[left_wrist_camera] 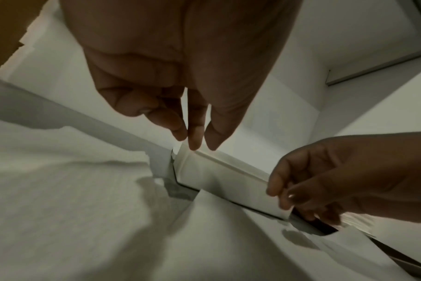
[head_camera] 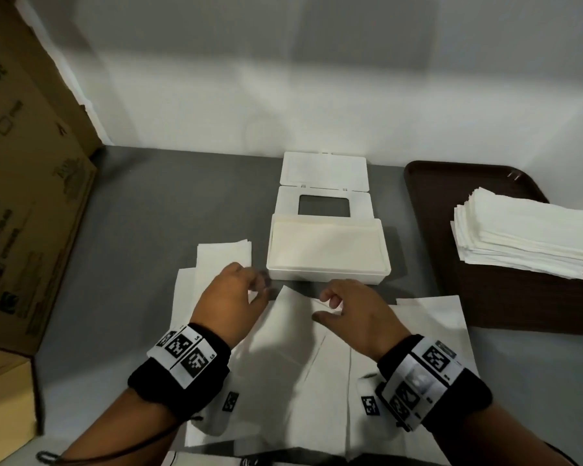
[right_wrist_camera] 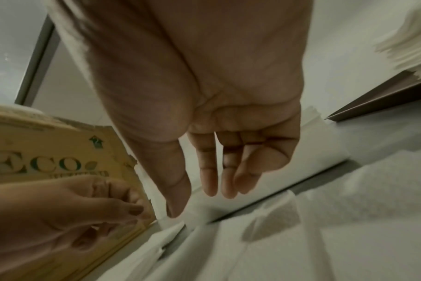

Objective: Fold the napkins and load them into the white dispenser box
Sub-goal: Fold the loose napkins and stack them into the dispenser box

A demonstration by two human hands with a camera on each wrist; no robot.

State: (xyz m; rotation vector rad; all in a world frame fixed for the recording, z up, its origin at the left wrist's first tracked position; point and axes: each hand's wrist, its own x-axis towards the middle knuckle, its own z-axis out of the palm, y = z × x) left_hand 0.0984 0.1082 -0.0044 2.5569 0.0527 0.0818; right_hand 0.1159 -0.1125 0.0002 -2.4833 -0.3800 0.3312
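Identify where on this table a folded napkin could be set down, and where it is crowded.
Free: bare grey table between the cardboard boxes and the white dispenser box. Crowded: the near middle, papered with napkins under both hands; the brown tray carries a napkin stack.

I see a grey tabletop (head_camera: 148, 210) carrying the open white dispenser box (head_camera: 327, 260), loose napkins (head_camera: 283, 381) spread near me, a brown tray (head_camera: 505, 297) right, cardboard boxes (head_camera: 27, 196) left.
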